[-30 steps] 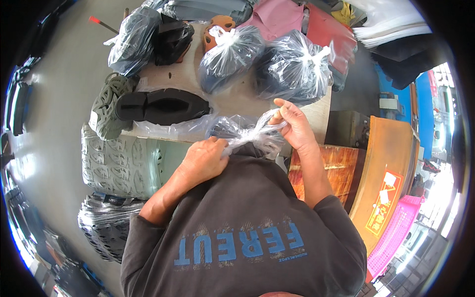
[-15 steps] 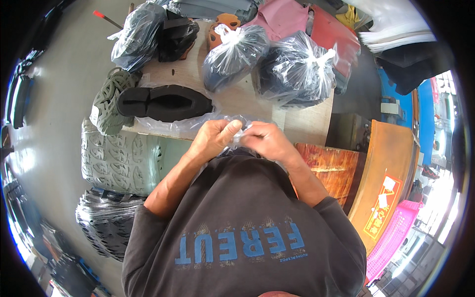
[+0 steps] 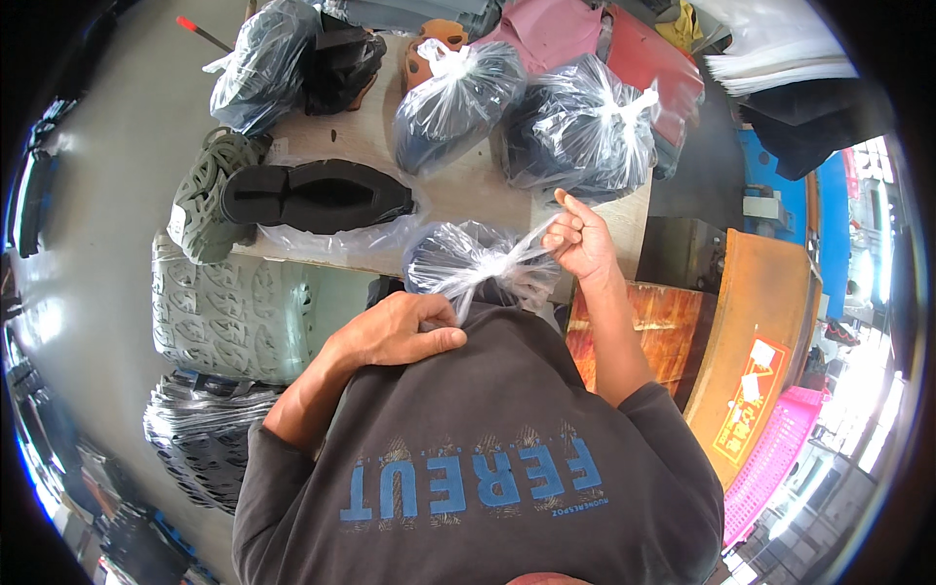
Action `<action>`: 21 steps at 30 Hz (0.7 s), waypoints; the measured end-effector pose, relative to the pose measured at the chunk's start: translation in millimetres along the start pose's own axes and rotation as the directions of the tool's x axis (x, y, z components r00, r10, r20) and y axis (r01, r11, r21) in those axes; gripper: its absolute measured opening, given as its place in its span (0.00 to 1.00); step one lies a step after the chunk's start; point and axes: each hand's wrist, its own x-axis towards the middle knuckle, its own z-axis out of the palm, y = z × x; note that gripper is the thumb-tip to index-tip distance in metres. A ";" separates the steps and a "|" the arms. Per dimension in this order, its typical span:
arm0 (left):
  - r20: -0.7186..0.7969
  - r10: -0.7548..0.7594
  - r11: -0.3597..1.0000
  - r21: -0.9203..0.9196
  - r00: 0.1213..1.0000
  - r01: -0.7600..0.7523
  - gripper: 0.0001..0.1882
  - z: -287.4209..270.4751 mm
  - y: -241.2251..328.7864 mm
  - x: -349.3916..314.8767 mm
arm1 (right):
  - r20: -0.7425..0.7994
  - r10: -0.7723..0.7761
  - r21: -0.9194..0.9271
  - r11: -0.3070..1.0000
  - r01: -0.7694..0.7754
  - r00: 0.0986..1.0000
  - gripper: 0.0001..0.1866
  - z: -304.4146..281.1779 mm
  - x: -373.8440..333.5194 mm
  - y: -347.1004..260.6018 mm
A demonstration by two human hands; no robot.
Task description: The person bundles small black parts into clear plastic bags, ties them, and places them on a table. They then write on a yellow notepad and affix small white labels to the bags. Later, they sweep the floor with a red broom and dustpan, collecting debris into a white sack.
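A clear plastic bag (image 3: pixel 444 255) with dark contents sits at the table's near edge, against my shirt front. Its neck is drawn into a knot at the middle. My right hand (image 3: pixel 585 246) is closed on one twisted end of the bag, pulled up to the right. On the other side my left hand (image 3: pixel 402 330) grips the opposite end, low and to the left, fingers curled and partly hidden. A black shoe sole (image 3: pixel 317 197) lies on clear plastic to the left. Two knotted bags, the left one (image 3: pixel 458 102) and the right one (image 3: pixel 580 127), stand farther back.
The wooden table (image 3: pixel 468 200) also bears another wrapped bundle (image 3: pixel 263 73) and grey-green cut-out pieces (image 3: pixel 210 200) at its left edge. Below left are wrapped stacks (image 3: pixel 229 312). At right stand an orange-brown box (image 3: pixel 756 341) and a pink basket (image 3: pixel 780 463).
My hands have drawn apart from the bag's neck. The right went up and right, the left down and left, stretching the ends and showing the knot between.
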 end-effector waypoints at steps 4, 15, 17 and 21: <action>-0.148 -0.126 0.966 -0.242 0.981 0.087 0.22 9.3 -30.5 -13.5 | -0.123 0.002 -0.031 1.000 -0.006 0.992 0.08 -38.7 15.7 -9.9; -0.173 0.019 0.703 -0.698 0.985 -0.136 0.33 -7.9 -20.7 -3.4 | 0.028 -0.140 -0.481 0.866 0.136 0.990 0.15 12.6 -27.4 -30.4; -0.217 0.182 0.649 -0.706 0.959 -0.283 0.39 -18.2 2.9 17.3 | 0.180 -0.083 -0.590 0.789 0.175 0.980 0.21 40.4 -51.6 -31.0; -0.302 0.252 0.889 -0.304 0.919 -0.343 0.38 -6.6 31.2 94.3 | 0.234 -0.090 -0.764 0.599 0.240 0.968 0.21 67.0 -66.8 8.8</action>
